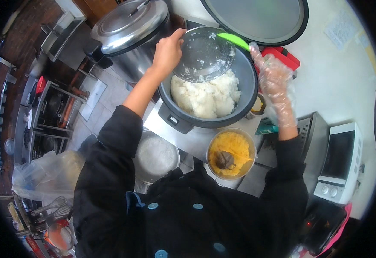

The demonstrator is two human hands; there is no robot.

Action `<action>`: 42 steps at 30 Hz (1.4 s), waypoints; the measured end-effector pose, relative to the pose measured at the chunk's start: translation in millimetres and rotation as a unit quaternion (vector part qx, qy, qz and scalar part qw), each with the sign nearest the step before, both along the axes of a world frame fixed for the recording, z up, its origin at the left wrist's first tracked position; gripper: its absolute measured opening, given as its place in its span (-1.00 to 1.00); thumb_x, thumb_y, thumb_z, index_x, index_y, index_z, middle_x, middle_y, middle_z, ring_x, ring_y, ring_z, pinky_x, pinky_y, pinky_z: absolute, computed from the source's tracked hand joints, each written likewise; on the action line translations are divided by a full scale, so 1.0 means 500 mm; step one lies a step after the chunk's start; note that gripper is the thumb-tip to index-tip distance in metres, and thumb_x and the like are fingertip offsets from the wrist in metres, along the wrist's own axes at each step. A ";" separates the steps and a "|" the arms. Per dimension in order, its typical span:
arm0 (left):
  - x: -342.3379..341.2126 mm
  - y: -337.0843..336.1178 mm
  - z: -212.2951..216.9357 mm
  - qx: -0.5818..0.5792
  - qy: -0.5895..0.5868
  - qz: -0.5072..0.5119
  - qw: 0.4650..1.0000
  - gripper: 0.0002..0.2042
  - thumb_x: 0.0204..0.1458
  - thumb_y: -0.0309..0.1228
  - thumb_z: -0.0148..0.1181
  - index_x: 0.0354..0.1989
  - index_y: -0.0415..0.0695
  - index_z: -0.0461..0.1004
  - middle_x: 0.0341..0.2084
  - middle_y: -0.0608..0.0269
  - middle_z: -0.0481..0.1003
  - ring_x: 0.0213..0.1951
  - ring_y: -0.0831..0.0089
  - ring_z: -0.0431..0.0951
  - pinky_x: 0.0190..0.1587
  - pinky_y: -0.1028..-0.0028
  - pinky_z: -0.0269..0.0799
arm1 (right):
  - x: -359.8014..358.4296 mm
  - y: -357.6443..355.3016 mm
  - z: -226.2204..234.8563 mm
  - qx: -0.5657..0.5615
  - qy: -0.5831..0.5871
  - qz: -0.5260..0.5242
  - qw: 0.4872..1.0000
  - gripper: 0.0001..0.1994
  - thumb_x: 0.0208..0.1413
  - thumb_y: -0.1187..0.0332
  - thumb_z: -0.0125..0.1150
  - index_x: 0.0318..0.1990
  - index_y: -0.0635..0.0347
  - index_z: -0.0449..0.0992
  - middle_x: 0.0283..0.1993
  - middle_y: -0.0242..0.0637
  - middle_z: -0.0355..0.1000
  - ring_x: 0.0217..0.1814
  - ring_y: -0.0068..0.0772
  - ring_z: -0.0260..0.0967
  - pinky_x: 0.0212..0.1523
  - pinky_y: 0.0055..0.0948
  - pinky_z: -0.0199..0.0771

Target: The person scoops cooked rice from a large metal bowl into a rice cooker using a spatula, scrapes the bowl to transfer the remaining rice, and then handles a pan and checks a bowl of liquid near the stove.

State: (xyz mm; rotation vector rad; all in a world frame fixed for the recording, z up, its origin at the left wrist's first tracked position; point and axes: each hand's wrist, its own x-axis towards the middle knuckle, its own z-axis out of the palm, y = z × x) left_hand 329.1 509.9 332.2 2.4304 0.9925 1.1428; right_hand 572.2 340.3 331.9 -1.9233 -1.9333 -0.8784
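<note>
My bare left hand (169, 50) grips the rim of a round metal bowl (203, 51), tilted over a big rice cooker. Rice grains cling to the bowl's inside. In a clear plastic glove, my right hand (275, 77) is closed around a bright green spatula (234, 40), whose tip reaches the bowl's upper edge. Below the bowl, a large mound of white rice (207, 96) lies in the grey pot of the cooker (188, 121). The bowl hides the pot's far part.
A lidded steel pot (130, 38) stands left of the cooker, whose raised lid (261, 19) is behind. Nearer me are a container of yellow food (231, 139) with a dark utensil and a white-filled pot (155, 157). A microwave (338, 163) stands right, shelving (52, 112) left.
</note>
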 end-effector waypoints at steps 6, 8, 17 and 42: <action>-0.004 0.005 0.018 -0.064 -0.068 0.043 0.995 -0.76 -0.08 -0.54 0.04 -0.18 -0.14 0.38 -0.55 -0.04 0.46 -0.39 0.04 0.47 -0.33 0.25 0.33 | -0.007 -0.023 -0.054 -0.135 0.014 -0.060 0.989 -0.44 -0.14 0.50 0.00 0.10 -0.21 0.26 -0.50 -0.26 0.33 -0.48 -0.25 0.37 -0.57 -0.27 0.31; 0.002 0.009 0.008 -0.119 -0.113 0.056 0.985 -0.76 -0.09 -0.54 0.05 -0.18 -0.16 0.38 -0.57 -0.02 0.46 -0.42 0.08 0.48 -0.32 0.28 0.34 | -0.028 -0.036 -0.096 -0.137 0.095 -0.031 0.986 -0.45 -0.13 0.52 -0.03 0.10 -0.16 0.26 -0.51 -0.23 0.34 -0.46 -0.21 0.37 -0.52 -0.27 0.33; 0.005 -0.004 -0.053 -0.107 -0.092 0.027 0.990 -0.73 -0.11 -0.49 0.10 -0.17 -0.17 0.39 -0.48 -0.07 0.45 -0.40 0.09 0.48 -0.27 0.31 0.36 | -0.155 -0.092 -0.124 -0.125 0.292 0.079 0.945 -0.52 -0.07 0.56 -0.09 0.08 0.00 0.29 -0.47 -0.09 0.34 -0.42 -0.09 0.32 -0.35 -0.21 0.33; -0.061 -0.001 -0.086 -0.472 -0.502 -0.029 0.724 -0.88 0.10 -0.45 -0.11 -0.29 -0.22 0.33 -0.41 0.25 0.41 -0.31 0.49 0.41 -0.16 0.46 0.33 | -0.273 -0.166 -0.159 -0.096 0.465 -0.028 0.880 -0.48 -0.04 0.50 -0.01 0.16 -0.03 0.21 -0.40 -0.10 0.18 -0.39 -0.15 0.27 -0.36 -0.27 0.27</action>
